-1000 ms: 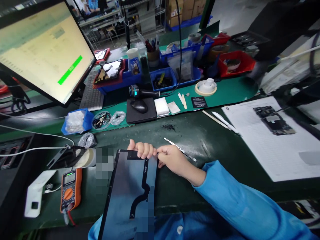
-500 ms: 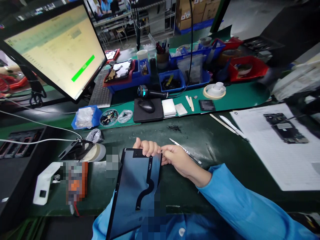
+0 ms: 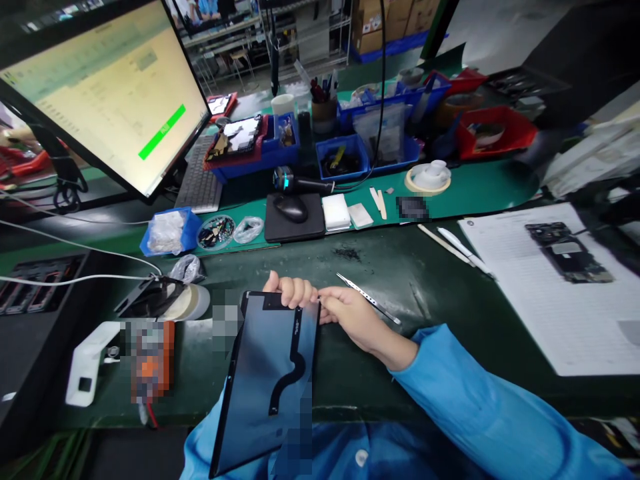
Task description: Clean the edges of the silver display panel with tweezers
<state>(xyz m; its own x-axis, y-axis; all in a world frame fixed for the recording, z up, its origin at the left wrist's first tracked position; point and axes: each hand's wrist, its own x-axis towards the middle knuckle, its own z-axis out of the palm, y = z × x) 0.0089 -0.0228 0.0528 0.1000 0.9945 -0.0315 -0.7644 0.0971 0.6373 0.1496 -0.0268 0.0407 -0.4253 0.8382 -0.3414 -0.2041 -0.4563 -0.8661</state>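
A dark tablet panel [image 3: 260, 387] with a black flex strip on its back stands tilted against my lap, its top edge over the green table. My left hand [image 3: 293, 291] curls its fingers over that top edge and grips it. My right hand [image 3: 350, 317] is closed beside it at the panel's top right corner, pinching at the edge. A thin metal pair of tweezers [image 3: 367, 298] runs through the right hand and sticks out up and to the right. Blue sleeves cover both arms.
A monitor [image 3: 100, 93] stands at the back left, with a keyboard [image 3: 197, 183], mouse on its pad [image 3: 290, 210] and blue and red parts bins [image 3: 350, 153] behind. An orange meter [image 3: 150, 363] and tape roll [image 3: 187, 303] lie left. Paper with a circuit board [image 3: 567, 243] lies right.
The view has shifted slightly. Both hands keep their hold at the panel's top edge; the panel sits a little more upright and to the right than one second ago.
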